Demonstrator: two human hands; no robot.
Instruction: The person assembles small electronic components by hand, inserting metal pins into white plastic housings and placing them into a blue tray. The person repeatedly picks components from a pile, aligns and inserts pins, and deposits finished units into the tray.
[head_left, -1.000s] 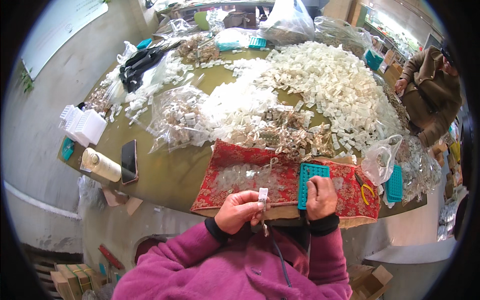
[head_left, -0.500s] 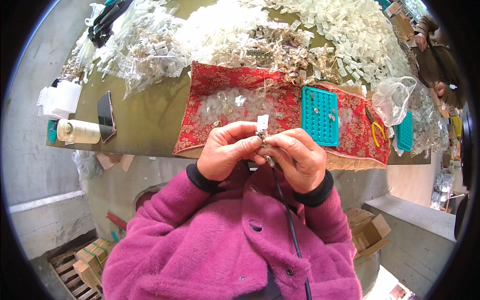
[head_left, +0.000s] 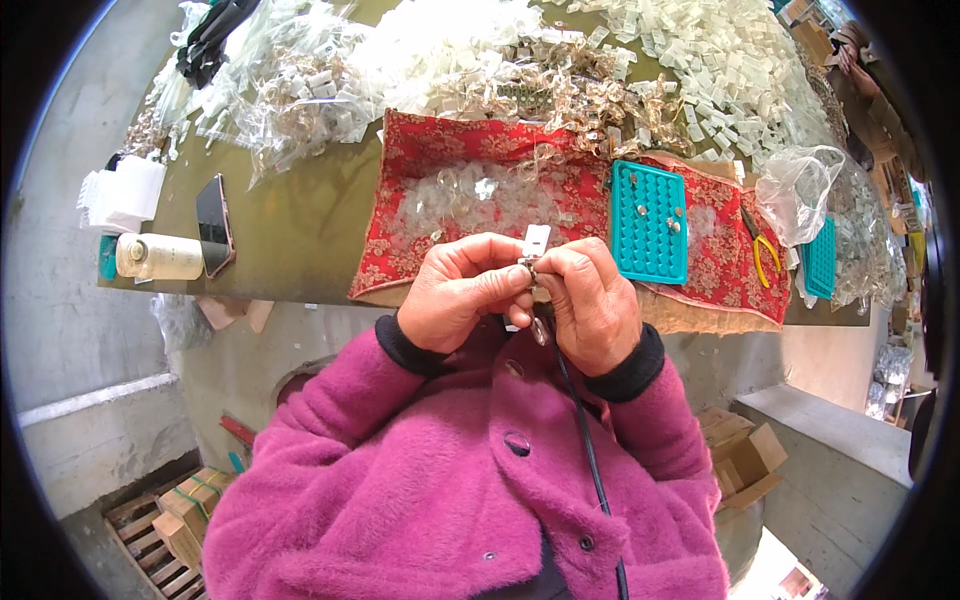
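Note:
In front of my chest, both hands are closed around one small metal piece with a white tag (head_left: 537,238) standing up from it. My left hand (head_left: 468,287) pinches it between thumb and fingers. My right hand (head_left: 592,305) holds it from the other side, thumb and forefinger at its edge. A shiny metal bit (head_left: 541,331) hangs below the fingertips. Most of the piece is hidden by fingers. Just beyond lies a red floral cloth (head_left: 400,235) with a heap of small clear plastic bits (head_left: 450,210). Right of it, a teal dimpled tray (head_left: 648,245) carries several small metal pieces.
Yellow-handled pliers (head_left: 765,262) lie at the right, near a clear plastic bag (head_left: 797,195) and a second teal tray (head_left: 819,258). Piles of white tags (head_left: 720,70) cover the far table. A phone (head_left: 215,225) and a cream bottle (head_left: 158,257) are at left. Another person's hand (head_left: 857,75) shows at far right.
My right fingers have shifted slightly on the piece, and the white tag now faces up more broadly. The view has moved a little. The other person's hand at far right has changed position.

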